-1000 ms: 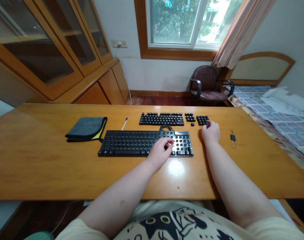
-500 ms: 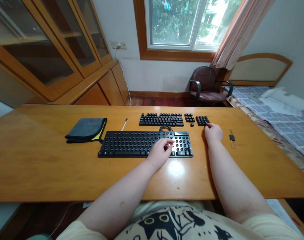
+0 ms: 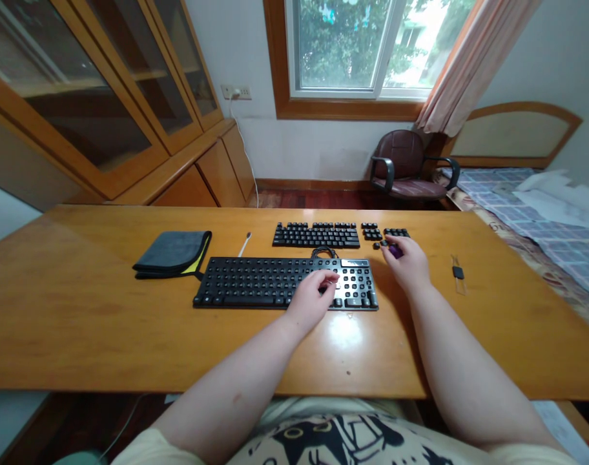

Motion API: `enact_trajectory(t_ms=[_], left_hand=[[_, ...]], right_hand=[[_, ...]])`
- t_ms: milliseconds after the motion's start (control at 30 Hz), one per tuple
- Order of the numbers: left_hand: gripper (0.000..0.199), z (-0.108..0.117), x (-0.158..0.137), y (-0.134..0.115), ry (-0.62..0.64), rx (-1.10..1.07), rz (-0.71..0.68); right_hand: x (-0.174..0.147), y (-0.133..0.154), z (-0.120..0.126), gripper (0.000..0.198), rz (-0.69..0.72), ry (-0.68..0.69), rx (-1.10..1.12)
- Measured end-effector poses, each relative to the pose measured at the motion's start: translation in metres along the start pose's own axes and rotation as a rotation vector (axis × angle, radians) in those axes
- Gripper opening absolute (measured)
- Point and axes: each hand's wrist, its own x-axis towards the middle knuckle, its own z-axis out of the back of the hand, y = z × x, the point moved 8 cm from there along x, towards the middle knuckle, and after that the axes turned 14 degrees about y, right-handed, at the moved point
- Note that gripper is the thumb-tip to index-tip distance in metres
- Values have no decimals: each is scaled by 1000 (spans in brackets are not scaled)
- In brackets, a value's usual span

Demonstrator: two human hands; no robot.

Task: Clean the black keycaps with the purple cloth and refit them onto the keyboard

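A black keyboard base (image 3: 256, 282) lies on the desk, with small key stems showing and several caps along its bottom row. My left hand (image 3: 314, 294) rests over its right part, fingers curled toward the thumb; whatever is between them is too small to make out. Behind, loose black keycaps (image 3: 316, 234) are laid out in keyboard order. My right hand (image 3: 407, 259) is closed in a pinch on a dark keycap (image 3: 384, 243), just beside another single keycap (image 3: 376, 246). A purple patch shows inside the right hand. That hand partly hides the number-pad keycaps (image 3: 396, 232).
On the left lies a folded grey cloth (image 3: 171, 250) with yellow inside. A small brush (image 3: 245, 244) sits behind the keyboard, near a coiled cable (image 3: 325, 252). To the right is a wire keycap puller (image 3: 458, 273). A chair (image 3: 405, 165) stands beyond the desk.
My right hand has moved left from the number-pad keycaps, and a dark keycap now shows at its fingertips. My left hand stays over the keyboard. The view has shifted slightly.
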Motion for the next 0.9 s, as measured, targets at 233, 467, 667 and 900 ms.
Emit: enact_trajectory(t_ms=[233,467,667,900], left_hand=[[45,-1,-2,-10,29,-148,-113],[24,6,-5,-14,-49,-98,-144],[23,5,-5,-8,-46,-92,-110],[28,3,-6,-16,15,75,-119]], right_hand=[[-34,78,-43,23,46,339,540],[-44,89,-58,23,-46,481,697],[-43,87,-60,22,-32,542,694],[-46,85,-64,24,-115,596,693]])
